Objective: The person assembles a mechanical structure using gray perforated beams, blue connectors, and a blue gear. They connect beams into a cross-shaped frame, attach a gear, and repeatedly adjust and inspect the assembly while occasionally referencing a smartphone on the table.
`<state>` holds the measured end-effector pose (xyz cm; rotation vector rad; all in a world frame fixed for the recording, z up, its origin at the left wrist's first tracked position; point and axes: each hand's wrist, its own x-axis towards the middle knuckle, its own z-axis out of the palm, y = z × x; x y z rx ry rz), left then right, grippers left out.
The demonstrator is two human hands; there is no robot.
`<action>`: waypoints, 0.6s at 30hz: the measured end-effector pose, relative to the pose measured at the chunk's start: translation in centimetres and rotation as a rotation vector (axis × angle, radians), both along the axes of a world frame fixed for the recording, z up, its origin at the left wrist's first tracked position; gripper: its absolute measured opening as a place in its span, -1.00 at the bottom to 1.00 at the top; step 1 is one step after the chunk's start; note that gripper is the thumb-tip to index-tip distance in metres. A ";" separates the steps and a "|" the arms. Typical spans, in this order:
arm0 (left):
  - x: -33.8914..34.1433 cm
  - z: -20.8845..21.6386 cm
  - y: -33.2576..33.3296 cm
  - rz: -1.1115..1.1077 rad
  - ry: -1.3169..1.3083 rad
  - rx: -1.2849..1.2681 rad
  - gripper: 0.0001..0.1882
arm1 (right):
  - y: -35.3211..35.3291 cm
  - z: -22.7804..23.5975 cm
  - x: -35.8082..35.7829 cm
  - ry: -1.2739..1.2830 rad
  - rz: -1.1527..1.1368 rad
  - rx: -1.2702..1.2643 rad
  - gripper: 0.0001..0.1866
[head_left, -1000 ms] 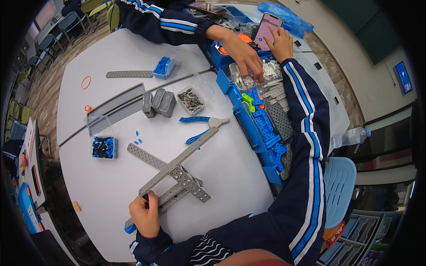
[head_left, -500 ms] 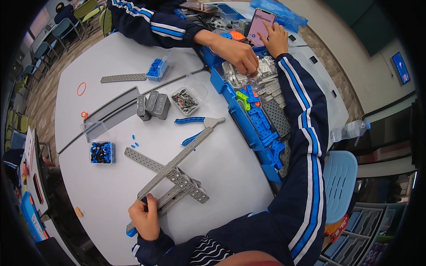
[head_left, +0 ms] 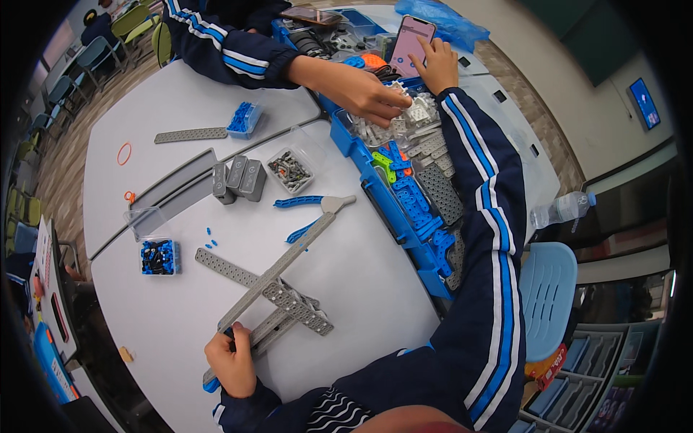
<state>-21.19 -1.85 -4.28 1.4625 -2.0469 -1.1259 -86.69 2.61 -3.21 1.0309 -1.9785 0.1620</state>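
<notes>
My left hand (head_left: 232,362) is closed around the near end of a grey perforated beam assembly (head_left: 278,270), made of long plastic beams joined crosswise, with a blue piece at its near end. My right hand (head_left: 437,65) reaches far across the table, fingers spread, with a fingertip at the screen of a phone (head_left: 411,45) propped up at the far side. Another person's hand (head_left: 367,92) comes in from the far left over the blue parts case (head_left: 375,193), with a white piece at its fingers. Blue-handled pliers (head_left: 303,203) lie just beyond the assembly's far end.
Small clear boxes hold blue pins (head_left: 244,119), grey pins (head_left: 290,170) and mixed blue and black pins (head_left: 159,257). Grey block-shaped units (head_left: 245,178) stand mid-table, near a loose beam (head_left: 189,135). A water bottle (head_left: 564,210) lies by the right edge, beside a blue chair (head_left: 547,299).
The other person's hand has lifted and turned slightly over the white parts in the case. My left hand keeps its hold, and my right hand stays at the phone. The whole view has shifted slightly.
</notes>
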 end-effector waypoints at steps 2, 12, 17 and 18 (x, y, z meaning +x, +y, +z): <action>0.1 0.0 0.0 0.001 0.000 0.011 -0.66 | 0.2 0.1 0.1 0.033 0.029 -0.024 -0.48; 0.1 -0.2 -0.1 -0.002 0.017 0.006 -0.64 | 0.3 -0.1 -0.3 0.040 0.028 -0.031 -0.49; 0.1 0.0 0.0 -0.001 0.001 0.013 -0.64 | 0.4 -0.1 -0.4 0.044 0.032 -0.036 -0.50; 0.1 0.0 0.0 -0.002 0.001 0.012 -0.63 | 0.4 -0.1 -0.4 0.047 0.033 -0.038 -0.50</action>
